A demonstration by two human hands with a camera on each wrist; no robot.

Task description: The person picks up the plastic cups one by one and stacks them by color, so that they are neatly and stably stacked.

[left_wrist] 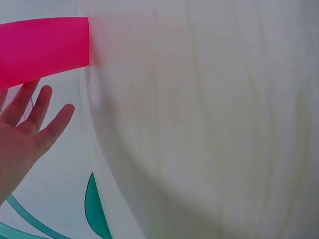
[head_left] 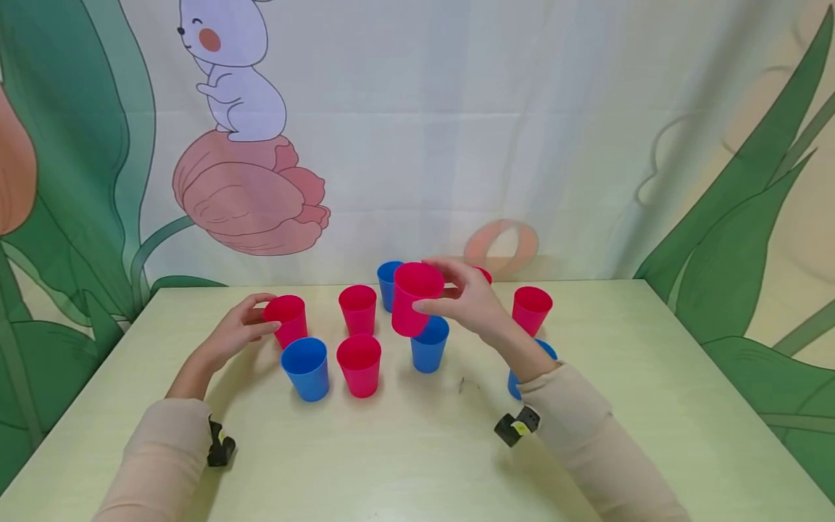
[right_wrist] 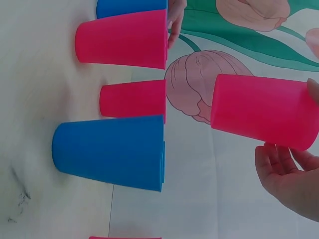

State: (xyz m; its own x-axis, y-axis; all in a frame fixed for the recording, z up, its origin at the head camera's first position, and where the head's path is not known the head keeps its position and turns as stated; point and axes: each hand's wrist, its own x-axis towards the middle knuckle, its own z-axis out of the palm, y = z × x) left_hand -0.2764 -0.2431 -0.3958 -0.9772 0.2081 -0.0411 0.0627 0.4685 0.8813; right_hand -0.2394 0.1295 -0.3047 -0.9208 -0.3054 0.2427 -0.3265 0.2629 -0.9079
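My right hand [head_left: 471, 299] grips a red cup [head_left: 406, 312] near its rim, with the thumb on the near side. That cup is raised and slightly tilted above a blue cup [head_left: 428, 355]; in the right wrist view the held cup [right_wrist: 264, 109] hangs apart from the standing cups. At the left, my left hand [head_left: 228, 335] is beside another red cup [head_left: 293, 330], its fingers and thumb at the cup's side. The left wrist view shows several spread, loosely bent fingers [left_wrist: 55, 127] by this red cup [left_wrist: 45, 47]; the thumb is hidden there.
Between my hands stand a blue cup [head_left: 309, 373], two red cups [head_left: 359, 373] and a farther blue cup [head_left: 386, 290]. A red cup [head_left: 530, 312] and a partly hidden blue cup [head_left: 514, 384] stand right. Another red rim [head_left: 485, 274] shows behind my right hand. A printed curtain [head_left: 404, 145] backs the table.
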